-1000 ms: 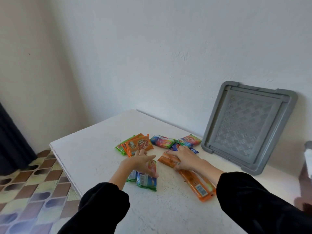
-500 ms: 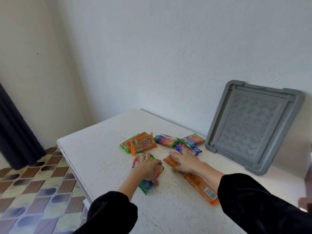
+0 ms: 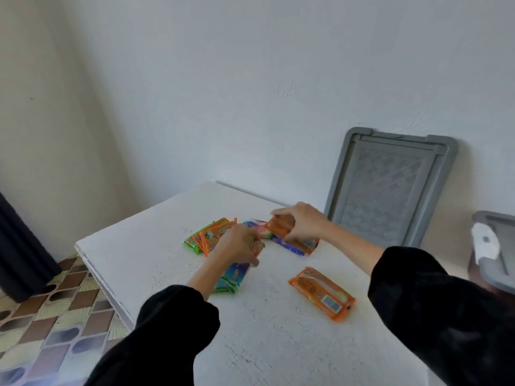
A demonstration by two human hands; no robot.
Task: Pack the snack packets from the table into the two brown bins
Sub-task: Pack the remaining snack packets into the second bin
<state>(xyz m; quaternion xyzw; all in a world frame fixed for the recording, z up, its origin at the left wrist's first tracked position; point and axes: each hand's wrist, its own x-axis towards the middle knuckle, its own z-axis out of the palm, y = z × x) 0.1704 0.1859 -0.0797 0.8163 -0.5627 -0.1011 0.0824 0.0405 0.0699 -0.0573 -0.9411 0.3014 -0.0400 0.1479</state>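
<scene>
Loose black long sleeves [image 3: 178, 316], soft matte fabric, gathered cuffs [image 3: 381, 263]

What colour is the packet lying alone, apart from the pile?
The lone packet is orange with a white barcode patch, clearest in the head view.

Wall [image 3: 250, 79]: plain white at the back; we see it meet a cream side wall at the left corner.
Grey lid [image 3: 390, 188]: stands on edge at the back right, tilted against the wall, patterned face toward us.
Floor [image 3: 55, 316]: tiles in brown, cream and grey, lower left.
Curtain [image 3: 19, 254]: dark, at our left edge, reaching the floor.
</scene>
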